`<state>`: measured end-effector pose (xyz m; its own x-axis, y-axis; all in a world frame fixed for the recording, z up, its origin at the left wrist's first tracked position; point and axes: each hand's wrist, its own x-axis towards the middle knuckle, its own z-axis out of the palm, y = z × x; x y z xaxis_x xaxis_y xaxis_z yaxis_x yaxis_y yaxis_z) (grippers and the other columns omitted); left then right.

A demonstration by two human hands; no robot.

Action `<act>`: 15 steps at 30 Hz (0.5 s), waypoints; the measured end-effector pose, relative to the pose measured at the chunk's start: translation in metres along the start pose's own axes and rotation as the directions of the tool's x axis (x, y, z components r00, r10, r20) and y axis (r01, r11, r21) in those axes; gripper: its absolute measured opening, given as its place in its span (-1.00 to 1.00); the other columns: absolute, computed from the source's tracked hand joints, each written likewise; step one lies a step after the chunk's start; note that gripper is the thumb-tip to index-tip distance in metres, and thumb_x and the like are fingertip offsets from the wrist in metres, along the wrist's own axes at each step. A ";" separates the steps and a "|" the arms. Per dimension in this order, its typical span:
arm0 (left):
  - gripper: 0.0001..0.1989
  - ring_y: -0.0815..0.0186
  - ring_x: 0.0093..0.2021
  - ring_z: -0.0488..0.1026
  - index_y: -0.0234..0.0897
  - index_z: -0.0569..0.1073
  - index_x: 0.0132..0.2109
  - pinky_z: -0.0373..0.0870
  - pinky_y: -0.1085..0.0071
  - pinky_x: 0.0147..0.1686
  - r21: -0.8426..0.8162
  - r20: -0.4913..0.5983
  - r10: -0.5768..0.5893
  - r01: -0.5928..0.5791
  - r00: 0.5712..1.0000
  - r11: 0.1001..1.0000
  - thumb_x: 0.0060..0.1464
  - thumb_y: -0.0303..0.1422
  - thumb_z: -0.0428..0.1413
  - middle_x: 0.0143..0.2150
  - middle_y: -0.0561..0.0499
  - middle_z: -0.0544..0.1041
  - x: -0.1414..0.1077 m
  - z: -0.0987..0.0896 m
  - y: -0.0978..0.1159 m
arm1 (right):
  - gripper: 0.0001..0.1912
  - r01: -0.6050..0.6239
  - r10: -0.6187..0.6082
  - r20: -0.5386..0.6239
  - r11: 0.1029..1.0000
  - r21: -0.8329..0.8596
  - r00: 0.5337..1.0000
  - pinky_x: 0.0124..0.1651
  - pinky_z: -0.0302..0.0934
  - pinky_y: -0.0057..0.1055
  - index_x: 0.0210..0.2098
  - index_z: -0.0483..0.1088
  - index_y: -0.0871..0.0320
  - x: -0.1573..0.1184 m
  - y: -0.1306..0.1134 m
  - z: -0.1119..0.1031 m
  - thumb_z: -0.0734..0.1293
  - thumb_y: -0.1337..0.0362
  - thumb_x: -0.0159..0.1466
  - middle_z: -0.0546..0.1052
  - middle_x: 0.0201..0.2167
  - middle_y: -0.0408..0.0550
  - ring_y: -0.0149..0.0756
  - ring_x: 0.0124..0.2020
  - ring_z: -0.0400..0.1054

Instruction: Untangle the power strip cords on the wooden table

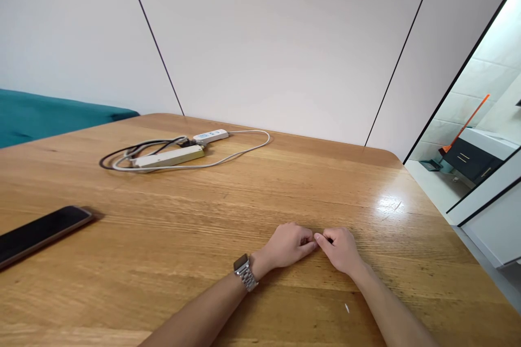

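My left hand (pixel 290 244) rests low over the wooden table (pixel 195 260), its fingers curled in and the thumb pressed to them. A wristwatch (pixel 245 271) with a metal band is on that wrist. My right hand (pixel 338 249) meets it, also closed, with thumb and fingertips pinched together. The fingertips of both hands touch or nearly touch. Whatever lies between them, if anything, is hidden or too small to name. Nearer to me, below my right hand, a thin white sliver (pixel 347 308) lies on the wood.
A smartphone (pixel 40 234) lies at the left. Farther back are two power strips, one cream (pixel 169 158) and one white (pixel 210 136), with looped cables (pixel 244 150). A pale wall (pixel 277 43) backs the table. Teal seating (pixel 52 114) stands behind left; a doorway with an orange-handled broom (pixel 468 122) is right.
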<state>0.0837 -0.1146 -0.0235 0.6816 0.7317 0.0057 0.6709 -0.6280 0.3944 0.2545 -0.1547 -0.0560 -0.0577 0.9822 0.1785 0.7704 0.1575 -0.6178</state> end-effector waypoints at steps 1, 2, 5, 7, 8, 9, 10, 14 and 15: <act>-0.60 0.40 -0.57 0.23 -0.24 0.47 -0.49 -0.09 0.45 -0.53 0.002 0.001 0.001 -0.001 1.000 1.000 0.16 -0.14 -0.08 -0.54 0.03 0.47 0.000 0.000 0.000 | -0.54 0.002 -0.002 0.000 1.000 0.001 1.000 -0.51 -0.20 -0.45 -0.70 0.05 0.15 0.000 0.000 0.000 0.17 0.09 0.25 0.15 -0.73 -0.24 -0.46 -0.62 -0.02; -0.60 0.40 -0.57 0.24 -0.24 0.47 -0.48 -0.09 0.45 -0.52 0.003 -0.001 0.002 -0.002 1.000 1.000 0.16 -0.14 -0.08 -0.54 0.03 0.47 0.000 0.000 0.000 | -0.54 0.002 -0.002 -0.001 1.000 0.001 1.000 -0.51 -0.20 -0.45 -0.70 0.05 0.15 0.000 0.000 0.000 0.17 0.09 0.25 0.14 -0.73 -0.24 -0.47 -0.62 -0.02; -0.61 0.41 -0.57 0.24 -0.24 0.47 -0.48 -0.10 0.45 -0.53 0.005 -0.004 0.004 -0.004 1.000 1.000 0.16 -0.14 -0.07 -0.54 0.03 0.48 0.000 0.001 -0.001 | -0.54 0.001 -0.001 -0.006 1.000 0.003 1.000 -0.51 -0.20 -0.45 -0.71 0.04 0.15 0.000 0.000 0.000 0.17 0.09 0.24 0.13 -0.73 -0.24 -0.47 -0.63 -0.03; -0.61 0.41 -0.56 0.24 -0.23 0.47 -0.48 -0.09 0.45 -0.53 0.003 -0.003 0.008 -0.008 1.000 1.000 0.16 -0.15 -0.07 -0.54 0.04 0.48 0.001 0.002 -0.002 | -0.54 0.002 -0.002 -0.008 1.000 0.007 1.000 -0.51 -0.20 -0.45 -0.71 0.04 0.15 -0.001 0.000 0.000 0.17 0.09 0.24 0.13 -0.73 -0.24 -0.47 -0.63 -0.03; -0.61 0.41 -0.56 0.25 -0.23 0.47 -0.48 -0.09 0.45 -0.53 0.003 -0.003 0.010 -0.010 1.000 1.000 0.16 -0.15 -0.07 -0.54 0.04 0.48 0.001 0.002 -0.002 | -0.54 0.003 -0.002 -0.009 1.000 0.010 1.000 -0.51 -0.20 -0.45 -0.71 0.04 0.15 -0.001 -0.001 -0.001 0.17 0.09 0.24 0.13 -0.73 -0.24 -0.46 -0.63 -0.02; -0.62 0.41 -0.56 0.25 -0.23 0.47 -0.47 -0.09 0.45 -0.53 0.003 -0.004 0.011 -0.011 1.000 1.000 0.16 -0.15 -0.07 -0.54 0.04 0.48 0.001 0.003 -0.002 | -0.54 0.002 -0.002 -0.010 1.000 0.012 1.000 -0.51 -0.20 -0.45 -0.71 0.04 0.15 -0.001 -0.001 -0.001 0.17 0.09 0.24 0.13 -0.73 -0.24 -0.46 -0.63 -0.02; -0.61 0.41 -0.56 0.25 -0.23 0.47 -0.48 -0.09 0.45 -0.52 0.005 -0.006 0.011 -0.011 1.000 1.000 0.16 -0.15 -0.07 -0.53 0.04 0.48 0.001 0.003 -0.003 | -0.54 0.001 0.000 -0.009 1.000 0.014 1.000 -0.51 -0.20 -0.45 -0.71 0.04 0.15 -0.001 -0.001 -0.001 0.17 0.08 0.24 0.13 -0.73 -0.24 -0.46 -0.63 -0.02; -0.59 0.40 -0.56 0.25 -0.24 0.47 -0.48 -0.09 0.45 -0.53 0.008 -0.012 0.013 -0.013 1.000 1.000 0.16 -0.13 -0.08 -0.54 0.03 0.48 0.002 0.004 -0.003 | -0.54 0.000 0.000 -0.010 1.000 0.011 1.000 -0.51 -0.21 -0.45 -0.71 0.03 0.15 0.000 -0.001 -0.001 0.17 0.09 0.24 0.13 -0.73 -0.24 -0.47 -0.63 -0.03; -0.59 0.40 -0.57 0.25 -0.24 0.47 -0.49 -0.09 0.45 -0.53 0.009 -0.011 0.011 -0.011 1.000 1.000 0.17 -0.13 -0.08 -0.54 0.03 0.48 0.002 0.003 -0.003 | -0.54 0.001 -0.001 -0.012 1.000 0.012 1.000 -0.51 -0.21 -0.45 -0.71 0.04 0.15 0.000 -0.001 -0.001 0.17 0.09 0.24 0.13 -0.73 -0.24 -0.47 -0.63 -0.03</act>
<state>0.0836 -0.1124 -0.0279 0.6859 0.7274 0.0206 0.6656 -0.6385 0.3864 0.2543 -0.1549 -0.0552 -0.0510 0.9807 0.1885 0.7627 0.1601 -0.6266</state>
